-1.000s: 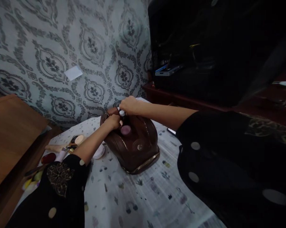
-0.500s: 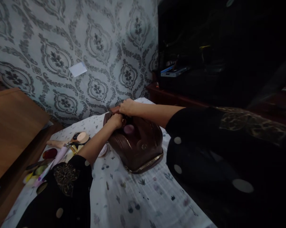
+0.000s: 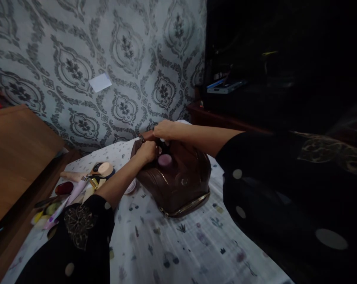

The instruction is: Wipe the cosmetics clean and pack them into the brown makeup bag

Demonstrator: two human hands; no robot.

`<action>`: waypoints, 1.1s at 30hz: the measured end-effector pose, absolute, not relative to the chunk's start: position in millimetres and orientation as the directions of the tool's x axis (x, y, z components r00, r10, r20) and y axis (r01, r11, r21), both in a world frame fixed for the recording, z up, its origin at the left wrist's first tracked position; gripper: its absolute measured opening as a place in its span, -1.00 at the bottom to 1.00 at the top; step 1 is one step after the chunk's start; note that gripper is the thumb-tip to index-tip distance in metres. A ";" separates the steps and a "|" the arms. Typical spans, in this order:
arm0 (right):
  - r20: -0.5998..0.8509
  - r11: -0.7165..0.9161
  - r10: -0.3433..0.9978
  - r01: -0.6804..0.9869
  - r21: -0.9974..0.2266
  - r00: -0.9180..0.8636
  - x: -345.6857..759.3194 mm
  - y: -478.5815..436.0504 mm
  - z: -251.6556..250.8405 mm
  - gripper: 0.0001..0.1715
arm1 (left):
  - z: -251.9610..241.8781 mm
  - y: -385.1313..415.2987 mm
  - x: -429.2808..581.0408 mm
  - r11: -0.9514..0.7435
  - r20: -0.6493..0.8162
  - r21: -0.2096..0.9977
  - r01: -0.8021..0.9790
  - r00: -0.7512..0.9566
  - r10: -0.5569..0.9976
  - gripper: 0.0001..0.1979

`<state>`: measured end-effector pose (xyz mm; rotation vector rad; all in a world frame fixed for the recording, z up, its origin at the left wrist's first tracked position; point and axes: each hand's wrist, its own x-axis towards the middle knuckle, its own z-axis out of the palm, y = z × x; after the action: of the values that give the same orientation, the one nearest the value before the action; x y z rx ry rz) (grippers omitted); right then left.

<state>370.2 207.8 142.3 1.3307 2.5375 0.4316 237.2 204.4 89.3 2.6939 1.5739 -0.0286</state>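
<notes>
A brown leather bag [image 3: 178, 185] with a gold zip lies on a white patterned cloth [image 3: 172, 244]. My left hand [image 3: 148, 150] is curled closed on the bag's upper left edge near its opening. My right hand [image 3: 164, 129] is closed on the top of the bag just behind it, fingers pinched at the opening. A small pink round thing [image 3: 165, 159] sits at the opening below my hands. What the fingers pinch is hidden.
Several cosmetics [image 3: 77, 185] lie scattered on the cloth at the left, among them a round cream jar [image 3: 105, 169]. A wooden board [image 3: 15, 154] stands at the left. Patterned wallpaper [image 3: 122, 71] is behind, dark furniture [image 3: 270, 71] at the right.
The view has shifted slightly, so the bag and hands sit further right in the picture. The white-capped item seen between the hands a second ago is no longer visible.
</notes>
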 end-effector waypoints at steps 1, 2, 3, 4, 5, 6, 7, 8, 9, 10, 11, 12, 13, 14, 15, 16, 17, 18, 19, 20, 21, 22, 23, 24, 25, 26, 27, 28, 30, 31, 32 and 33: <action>-0.078 0.533 0.834 0.762 0.368 -0.546 369.0 208.8 142.1 -0.51 | 89.5 205.3 237.8 -0.495 -0.042 -0.005 0.869 0.494 0.868 -0.71; -0.079 0.525 0.840 0.768 0.367 -0.537 367.8 209.3 142.0 -0.52 | 90.2 206.1 238.7 -0.499 -0.062 -0.024 0.866 0.497 0.865 -0.70; -0.077 0.518 0.845 0.773 0.366 -0.529 366.7 209.3 142.2 -0.51 | 91.4 206.6 240.0 -0.504 -0.083 -0.046 0.862 0.500 0.862 -0.69; -0.076 0.511 0.849 0.779 0.363 -0.522 365.8 208.6 142.6 -0.49 | 93.0 206.9 241.5 -0.511 -0.103 -0.065 0.857 0.503 0.858 -0.69; -0.075 0.504 0.854 0.785 0.360 -0.514 365.4 207.2 143.2 -0.47 | 95.0 206.8 243.1 -0.519 -0.123 -0.085 0.850 0.508 0.852 -0.70; -0.072 0.497 0.859 0.791 0.356 -0.507 365.3 205.1 144.1 -0.47 | 97.2 206.4 244.9 -0.529 -0.144 -0.106 0.842 0.513 0.846 -0.71; -0.070 0.490 0.863 0.798 0.349 -0.500 365.7 202.5 145.3 -0.48 | 99.5 205.7 246.5 -0.539 -0.165 -0.127 0.833 0.518 0.839 -0.72; -0.069 0.484 0.868 0.806 0.340 -0.492 366.6 199.6 146.8 -0.50 | 101.9 204.7 248.1 -0.549 -0.186 -0.150 0.823 0.522 0.833 -0.74; -0.066 0.477 0.873 0.815 0.330 -0.484 367.9 196.5 148.5 -0.51 | 104.5 203.5 249.6 -0.557 -0.205 -0.173 0.812 0.524 0.827 -0.75; -0.062 0.471 0.876 0.823 0.317 -0.478 369.6 193.4 150.6 -0.52 | 107.2 202.2 251.1 -0.565 -0.221 -0.198 0.801 0.525 0.822 -0.76; -0.058 0.466 0.880 0.831 0.302 -0.472 371.7 190.4 152.9 -0.53 | 110.3 200.7 252.4 -0.571 -0.233 -0.223 0.790 0.526 0.818 -0.76; -0.055 0.461 0.883 0.840 0.287 -0.466 374.1 187.8 155.4 -0.52 | 113.7 198.9 253.7 -0.579 -0.242 -0.246 0.777 0.529 0.813 -0.74; -0.052 0.454 0.887 0.849 0.271 -0.458 376.9 185.4 158.0 -0.52 | 117.5 196.9 254.9 -0.588 -0.249 -0.267 0.763 0.535 0.807 -0.71; -0.050 0.449 0.891 0.857 0.255 -0.452 379.9 183.3 160.6 -0.53 | 121.7 194.6 256.0 -0.600 -0.253 -0.284 0.748 0.545 0.799 -0.67; -0.050 0.446 0.892 0.862 0.240 -0.448 383.1 181.5 162.9 -0.55 | 126.0 192.1 257.0 -0.614 -0.257 -0.297 0.732 0.557 0.789 -0.63; -0.045 0.444 0.894 0.868 0.221 -0.446 386.2 179.8 165.0 -0.56 | 130.2 189.3 257.8 -0.628 -0.265 -0.306 0.715 0.570 0.778 -0.61; -0.028 0.435 0.899 0.880 0.189 -0.438 389.2 178.0 166.5 -0.56 | 133.9 186.4 258.5 -0.644 -0.279 -0.312 0.698 0.581 0.765 -0.61; -0.003 0.419 0.906 0.896 0.149 -0.423 391.9 176.1 167.4 -0.56 | 136.8 183.5 259.2 -0.661 -0.299 -0.313 0.682 0.590 0.750 -0.64; 0.026 0.397 0.915 0.912 0.106 -0.402 394.1 173.8 167.8 -0.55 | 138.5 180.7 259.8 -0.678 -0.323 -0.309 0.667 0.597 0.735 -0.66; 0.051 0.371 0.926 0.927 0.062 -0.374 395.8 171.1 167.5 -0.53 | 139.0 178.0 260.3 -0.692 -0.346 -0.304 0.655 0.601 0.720 -0.68; 0.070 0.345 0.936 0.938 0.023 -0.346 396.9 167.9 166.7 -0.51 | 138.1 175.7 260.9 -0.703 -0.365 -0.299 0.645 0.604 0.709 -0.66; 0.080 0.325 0.943 0.946 -0.007 -0.323 397.6 164.3 165.5 -0.50 | 136.1 173.8 261.5 -0.709 -0.378 -0.296 0.639 0.604 0.702 -0.63; 0.080 0.313 0.947 0.950 -0.023 -0.310 397.9 160.2 164.0 -0.50 | 133.2 172.3 262.2 -0.711 -0.386 -0.298 0.637 0.600 0.700 -0.60; 0.079 0.306 0.950 0.951 -0.036 -0.302 398.0 156.0 162.3 -0.51 | 129.9 171.3 263.0 -0.708 -0.391 -0.303 0.638 0.594 0.703 -0.57; 0.080 0.299 0.952 0.953 -0.051 -0.295 398.0 151.7 160.5 -0.51 | 126.4 170.6 264.0 -0.703 -0.395 -0.309 0.641 0.586 0.708 -0.57; 0.081 0.293 0.954 0.954 -0.063 -0.288 398.0 147.7 158.7 -0.52 | 123.2 170.4 265.0 -0.698 -0.399 -0.314 0.643 0.578 0.712 -0.59; 0.083 0.288 0.956 0.955 -0.071 -0.282 398.1 144.1 156.9 -0.52 | 120.6 170.4 266.0 -0.695 -0.401 -0.317 0.646 0.572 0.715 -0.61; 0.084 0.283 0.957 0.956 -0.078 -0.276 398.3 141.0 155.3 -0.52 | 118.5 170.7 266.8 -0.694 -0.403 -0.315 0.648 0.570 0.716 -0.64; 0.090 0.272 0.960 0.958 -0.090 -0.264 398.7 136.6 152.7 -0.51 | 116.1 171.8 267.7 -0.698 -0.406 -0.306 0.648 0.574 0.711 -0.66; 0.094 0.266 0.962 0.959 -0.096 -0.258 398.9 135.3 151.9 -0.52 | 115.5 172.5 267.7 -0.702 -0.408 -0.297 0.647 0.579 0.706 -0.65; 0.098 0.263 0.962 0.960 -0.100 -0.253 399.0 134.5 151.3 -0.52 | 115.1 173.4 267.5 -0.707 -0.410 -0.288 0.646 0.584 0.701 -0.64; 0.101 0.260 0.963 0.960 -0.105 -0.250 399.0 134.0 150.9 -0.53 | 114.8 174.4 267.1 -0.711 -0.413 -0.279 0.645 0.588 0.695 -0.62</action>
<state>399.0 134.0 150.9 2.0040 2.6040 -0.0358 267.1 174.4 114.8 2.8872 1.2223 -0.8210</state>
